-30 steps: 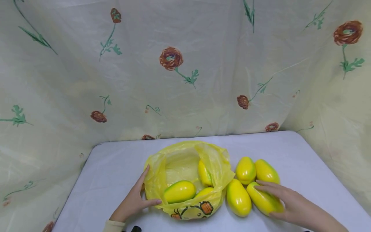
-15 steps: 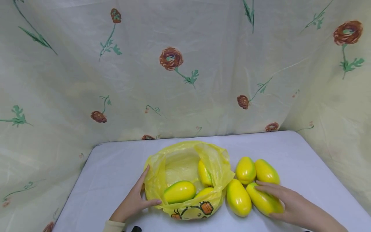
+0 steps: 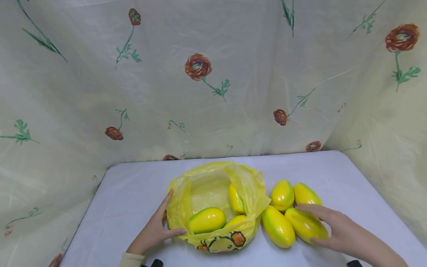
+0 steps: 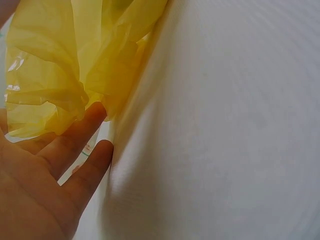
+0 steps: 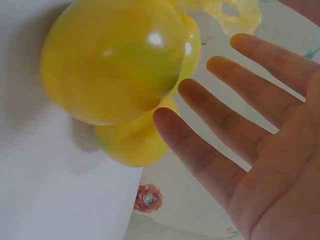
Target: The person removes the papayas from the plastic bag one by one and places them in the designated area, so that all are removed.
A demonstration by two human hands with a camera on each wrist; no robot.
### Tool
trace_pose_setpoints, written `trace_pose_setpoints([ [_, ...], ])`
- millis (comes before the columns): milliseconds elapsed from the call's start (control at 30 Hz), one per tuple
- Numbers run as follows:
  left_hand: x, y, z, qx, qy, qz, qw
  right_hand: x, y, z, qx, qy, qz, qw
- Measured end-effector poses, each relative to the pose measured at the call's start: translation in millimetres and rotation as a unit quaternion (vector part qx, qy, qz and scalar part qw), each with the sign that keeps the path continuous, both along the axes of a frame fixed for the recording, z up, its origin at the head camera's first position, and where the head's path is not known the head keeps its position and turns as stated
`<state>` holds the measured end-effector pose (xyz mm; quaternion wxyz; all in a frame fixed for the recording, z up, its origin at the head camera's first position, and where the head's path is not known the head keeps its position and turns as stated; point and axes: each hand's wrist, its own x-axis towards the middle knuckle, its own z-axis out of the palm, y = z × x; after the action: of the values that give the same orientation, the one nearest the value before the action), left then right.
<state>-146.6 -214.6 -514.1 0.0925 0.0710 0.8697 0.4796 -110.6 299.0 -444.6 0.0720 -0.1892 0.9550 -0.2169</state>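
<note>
A yellow plastic bag (image 3: 200,180) with a cartoon print lies with its mouth open, and mangoes such as this one (image 3: 207,220) show inside. My left hand (image 3: 155,228) rests spread along the bag's left side; in the left wrist view its straight fingers (image 4: 75,137) touch the crumpled plastic (image 4: 47,70). To the right of the bag, several glossy yellow-green mangoes lie in a cluster. Over the front right mango (image 3: 305,226) my right hand (image 3: 343,231) stands with thumb and fingers apart. The right wrist view shows that hand's straight, spread fingers (image 5: 215,125) beside a mango (image 5: 110,60).
Beside the bag's right edge lies another mango (image 3: 278,227), with two more mangoes (image 3: 282,195) behind. A white cloth covers the table (image 3: 133,193). A flower-printed curtain (image 3: 233,111) hangs behind and at both sides.
The mango beside the bag has turned, its near end swinging right. The mango under my right hand has shifted slightly, and that hand has moved a little right. My left hand has stayed put.
</note>
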Motion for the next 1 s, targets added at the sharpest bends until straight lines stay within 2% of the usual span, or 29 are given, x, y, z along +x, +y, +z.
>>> trace_pose_setpoints([
  [500, -0.1, 0.9, 1.8, -0.003, -0.005, 0.004, 1.0, -11.9, -13.3, 15.7, -0.024, 0.059, 0.046, 0.997],
  [767, -1.5, 1.8, 2.1, 0.0, -0.006, 0.008, 1.0, -19.3, -20.6, 24.6, -0.04, 0.062, 0.073, 0.995],
  [900, -1.9, 1.9, 0.9, 0.003, -0.005, 0.011, 0.9999, -23.9, -25.6, 30.7, -0.064, 0.053, 0.086, 0.993],
  [1000, -1.8, 1.7, 0.5, 0.004, -0.006, 0.011, 0.9999, -28.2, -30.6, 34.2, -0.09, 0.069, 0.111, 0.987],
])
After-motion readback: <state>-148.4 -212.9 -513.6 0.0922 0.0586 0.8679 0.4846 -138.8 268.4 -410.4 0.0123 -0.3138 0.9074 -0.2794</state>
